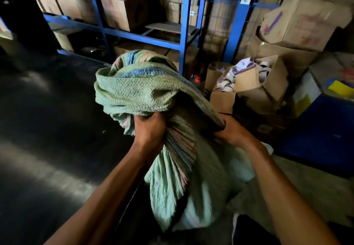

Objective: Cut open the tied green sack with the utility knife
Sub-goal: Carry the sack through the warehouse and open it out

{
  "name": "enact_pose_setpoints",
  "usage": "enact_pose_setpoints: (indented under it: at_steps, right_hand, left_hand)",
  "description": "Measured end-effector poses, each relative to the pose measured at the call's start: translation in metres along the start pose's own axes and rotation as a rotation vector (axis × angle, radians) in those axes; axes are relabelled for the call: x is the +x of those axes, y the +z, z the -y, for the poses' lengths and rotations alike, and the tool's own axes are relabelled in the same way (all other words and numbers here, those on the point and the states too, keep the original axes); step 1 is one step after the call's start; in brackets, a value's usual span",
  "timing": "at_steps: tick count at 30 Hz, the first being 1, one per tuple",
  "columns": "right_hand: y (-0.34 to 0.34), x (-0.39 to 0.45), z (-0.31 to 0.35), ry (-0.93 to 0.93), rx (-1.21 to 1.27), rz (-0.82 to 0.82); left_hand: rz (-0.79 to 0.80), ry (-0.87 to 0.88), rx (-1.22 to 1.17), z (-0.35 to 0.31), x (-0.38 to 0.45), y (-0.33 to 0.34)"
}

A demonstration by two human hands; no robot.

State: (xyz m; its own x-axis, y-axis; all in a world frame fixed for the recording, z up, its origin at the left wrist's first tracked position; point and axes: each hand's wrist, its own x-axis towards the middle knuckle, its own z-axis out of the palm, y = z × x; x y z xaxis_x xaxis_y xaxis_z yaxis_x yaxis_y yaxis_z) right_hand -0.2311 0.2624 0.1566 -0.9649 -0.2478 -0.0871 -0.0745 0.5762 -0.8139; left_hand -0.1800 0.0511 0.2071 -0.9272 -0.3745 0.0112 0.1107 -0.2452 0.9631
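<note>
dim storeroom floor [47,129], dark and faintly shiny, spreads out to the left, and blue metal shelving [184,24] loaded with cardboard boxes [122,9] stands along the back. more boxes are heaped at the right, one open box [247,83] showing pale rolls inside, with a blue bin [316,135] below them.

green woven sack [145,89], with faded blue and pink stripes, stands upright in the middle of the view, close in front of the person. its upper part flops over in a loose, bunched fold above a gathered neck; the lower body hangs full and wrinkled beneath.

left hand [150,129] is closed tight around the gathered neck, fingers wrapped over the pleated cloth from above, knuckles up. right hand [232,131] is clenched on a fold of the sack's right side, pulling that cloth taut into a ridge running up toward the top. both fists are fully curled, nothing but sackcloth in them. both bare forearms reach in from the bottom edge. whether the neck is tied is hidden by the left hand.
</note>
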Motion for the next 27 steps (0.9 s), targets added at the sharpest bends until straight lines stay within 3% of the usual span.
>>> enact_pose_setpoints:
  at_steps: [3, 8, 12, 16, 21, 27]
  right_hand:
    - [-0.007, 0.005, -0.046, 0.103, -0.133, -0.129]
    - [-0.013, -0.002, -0.139, 0.167, 0.017, -0.372]
    - [-0.037, -0.027, -0.114, 0.209, -0.004, -0.491]
    - [-0.072, -0.064, -0.163, 0.323, -0.008, -0.614]
    - [-0.127, -0.119, -0.231, 0.506, 0.14, -0.837]
    - [-0.179, -0.174, -0.248, 0.528, 0.183, -1.096]
  left_hand:
    - [0.018, -0.013, -0.031, -0.001, 0.01, 0.018]
    - [0.097, -0.057, -0.042, 0.012, 0.017, 0.051]
    - [0.149, -0.075, -0.036, 0.025, 0.021, 0.089]
    - [0.223, -0.072, -0.02, 0.042, 0.011, 0.154]
    - [0.33, -0.19, -0.123, 0.068, -0.014, 0.248]
    - [0.509, -0.325, -0.127, 0.096, -0.044, 0.339]
